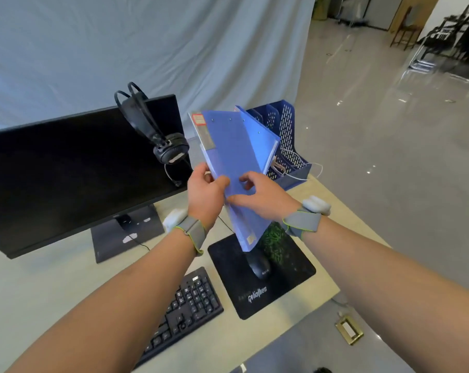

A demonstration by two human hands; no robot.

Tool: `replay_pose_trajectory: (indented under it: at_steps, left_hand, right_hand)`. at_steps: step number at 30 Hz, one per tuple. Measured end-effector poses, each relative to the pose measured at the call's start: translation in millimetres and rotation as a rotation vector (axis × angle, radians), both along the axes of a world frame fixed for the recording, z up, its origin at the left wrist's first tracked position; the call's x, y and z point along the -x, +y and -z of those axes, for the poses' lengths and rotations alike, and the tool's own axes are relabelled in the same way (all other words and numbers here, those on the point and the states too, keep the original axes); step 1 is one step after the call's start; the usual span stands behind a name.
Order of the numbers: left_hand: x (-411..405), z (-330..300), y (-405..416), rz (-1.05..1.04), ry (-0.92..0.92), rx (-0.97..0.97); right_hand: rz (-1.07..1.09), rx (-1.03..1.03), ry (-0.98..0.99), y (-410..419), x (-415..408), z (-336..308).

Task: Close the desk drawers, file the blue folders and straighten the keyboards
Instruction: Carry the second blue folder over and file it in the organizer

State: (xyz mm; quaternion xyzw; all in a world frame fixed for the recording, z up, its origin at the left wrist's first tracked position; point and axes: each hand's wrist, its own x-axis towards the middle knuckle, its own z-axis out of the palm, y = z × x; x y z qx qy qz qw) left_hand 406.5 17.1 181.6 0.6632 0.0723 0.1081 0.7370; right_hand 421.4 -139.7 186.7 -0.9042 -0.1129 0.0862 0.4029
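Both forearms extended forward over the desk [53, 278], each wrist wearing a grey strap with a white module. The left hand [205, 193] was raised with its back toward the camera, thumb on the near face and fingers wrapped behind the left edge of the blue folders [236, 168], closed firmly on them. The right hand [260, 195] lay palm-down against the front cover, thumb and curled fingers pressing on the lower middle of the face; it was in contact with the folders, but whether it clamped them could not be determined.

At least 2 folders were held together, tilted, fanned apart at the top, with the labelled spine at upper left. Their lower end hung below both hands, above the mouse [260, 266] on the black mouse pad [282, 292]. Their upper end stood in front of the blue file rack [287, 135] at the far right desk corner.

The keyboard [187, 308] lay skewed at the near edge. A headset [168, 149] hung on the monitor [74, 168].
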Motion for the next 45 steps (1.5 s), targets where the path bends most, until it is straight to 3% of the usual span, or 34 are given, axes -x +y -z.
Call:
replay_pose_trajectory:
  at_steps: [7,12,16,21,26,32,41,45]
  left_hand:
    - [-27.5,6.0,-60.8,-0.053,0.044,-0.166]
    - [-33.8,15.8,-112.1,-0.056,0.091,-0.125]
    - [-42.3,24.4,-150.0,-0.137,0.179,-0.129]
    - [-48.7,33.1,-195.1,-0.271,0.316,-0.093]
    - [-55.8,28.9,-221.5,-0.167,0.446,-0.121]
    - [-59.6,17.5,-243.9,-0.052,0.446,-0.176]
    - [-63.4,11.8,-255.0,-0.003,0.401,-0.230]
    - [-63.1,10.3,-250.5,-0.007,0.407,-0.206]
  right_hand:
    - [-0.080,0.243,-0.155,-27.8,-39.2,-16.5]
    - [-0.193,0.226,-0.228,-69.3,-72.3,-4.0]
    - [-0.191,0.156,-0.110,-126.2,-99.4,-4.6]
    - [-0.298,0.261,-0.017,-200.0,-131.0,-14.2]
    - [-0.273,0.303,-0.073,-241.6,-135.8,-25.4]
    - [-0.132,0.382,-0.028,-273.9,-126.4,-37.8]
    - [0.290,0.043,-0.226,-277.7,-109.2,-40.0]
    - [0.196,-0.127,-0.010,-259.7,-119.2,-36.0]
